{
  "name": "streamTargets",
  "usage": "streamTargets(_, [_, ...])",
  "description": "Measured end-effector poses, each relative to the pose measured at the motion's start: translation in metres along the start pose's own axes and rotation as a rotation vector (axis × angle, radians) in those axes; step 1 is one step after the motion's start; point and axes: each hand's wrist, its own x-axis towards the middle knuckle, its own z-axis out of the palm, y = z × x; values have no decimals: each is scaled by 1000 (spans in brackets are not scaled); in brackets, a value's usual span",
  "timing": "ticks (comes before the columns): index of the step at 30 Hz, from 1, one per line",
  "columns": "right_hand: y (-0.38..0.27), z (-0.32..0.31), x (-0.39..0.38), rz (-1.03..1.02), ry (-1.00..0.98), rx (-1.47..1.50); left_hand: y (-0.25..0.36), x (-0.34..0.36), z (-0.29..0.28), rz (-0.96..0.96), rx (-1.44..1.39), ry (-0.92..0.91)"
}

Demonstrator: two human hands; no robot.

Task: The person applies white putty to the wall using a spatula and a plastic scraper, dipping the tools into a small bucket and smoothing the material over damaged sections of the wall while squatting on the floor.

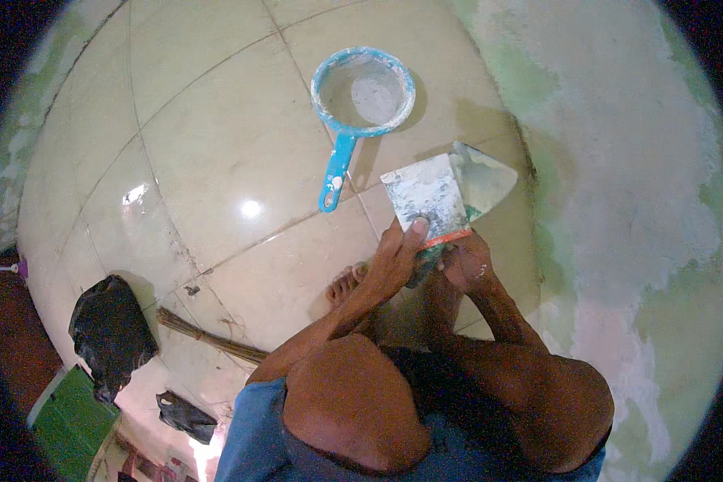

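Note:
My left hand is closed on a square putty scraper, its thumb lying on the flat face near an orange-red edge. White and grey filler smears cover that face. Just to the right, my right hand is closed below a second, pale putty knife, whose wide blade lies partly behind the square one. Its handle is mostly hidden by my fingers. Farther off on the floor stands a blue long-handled dipper, white smears on its rim and pale paste inside.
A patchy green and white wall rises at the right. At the left, a black plastic bag, a smaller black bag, a stick broom and a green panel lie on the tiled floor. My bare foot is beside my left forearm.

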Motion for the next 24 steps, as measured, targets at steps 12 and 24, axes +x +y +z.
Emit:
streamTargets(12, [-66,-5,2,240,188,947,11,2,11,-34,119,-13])
streamTargets(24, [-78,-49,-15,359,-47,1165,20,6,-13,-56,112,-14])
